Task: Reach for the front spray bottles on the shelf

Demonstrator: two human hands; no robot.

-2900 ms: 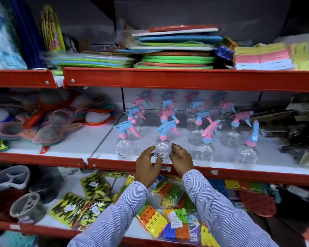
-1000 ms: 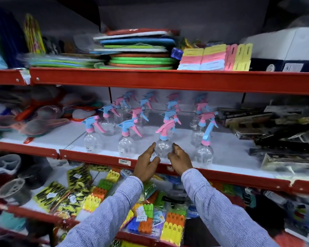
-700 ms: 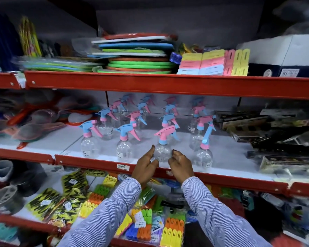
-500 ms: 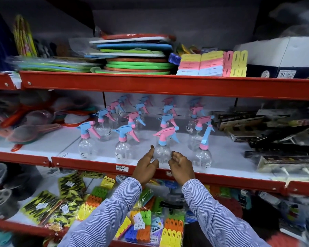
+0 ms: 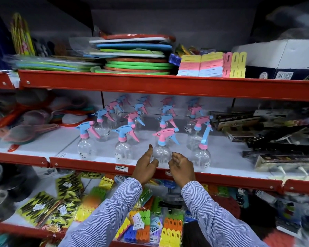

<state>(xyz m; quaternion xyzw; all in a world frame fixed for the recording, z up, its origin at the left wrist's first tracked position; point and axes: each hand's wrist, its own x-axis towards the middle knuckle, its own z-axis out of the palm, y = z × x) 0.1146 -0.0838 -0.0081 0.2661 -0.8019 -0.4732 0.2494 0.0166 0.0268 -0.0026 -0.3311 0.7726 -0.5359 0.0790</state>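
Clear plastic spray bottle (image 5: 161, 154) with a pink trigger head stands upright at the front edge of the red middle shelf (image 5: 89, 164), long axis vertical, nozzle pointing left, lever down to the right. We see both striped sleeves reaching up from below. Left hand (image 5: 145, 168) is relaxed, one finger raised by the bottle's left side, contact unclear. Right hand (image 5: 181, 166) has loosely curled fingers just right of it, gripping nothing. Blue-headed spray bottles (image 5: 122, 150) flank it.
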